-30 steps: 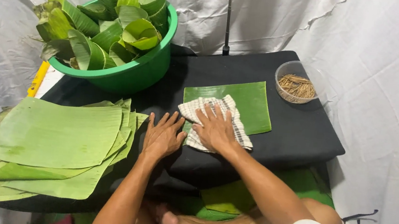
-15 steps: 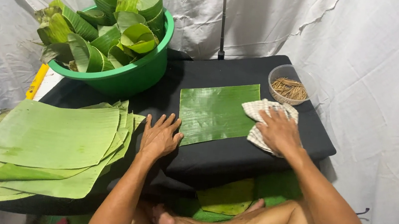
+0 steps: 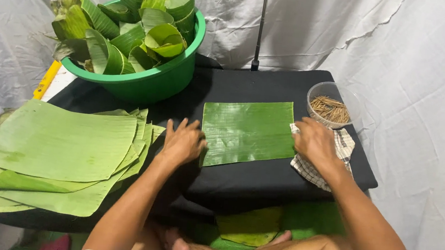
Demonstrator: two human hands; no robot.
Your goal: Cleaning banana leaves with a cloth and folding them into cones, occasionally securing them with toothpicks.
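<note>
Bright, even light, soft shadows, sharp focus, slight bending at the edges.

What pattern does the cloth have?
The cloth has a dark-and-white check, seen in the head view.

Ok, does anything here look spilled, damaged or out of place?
Nothing stands out. The banana leaf piece lies flat on the black table, the sticks stay inside their clear bowl, and the leaf stack overhangs the table's left edge.
</note>
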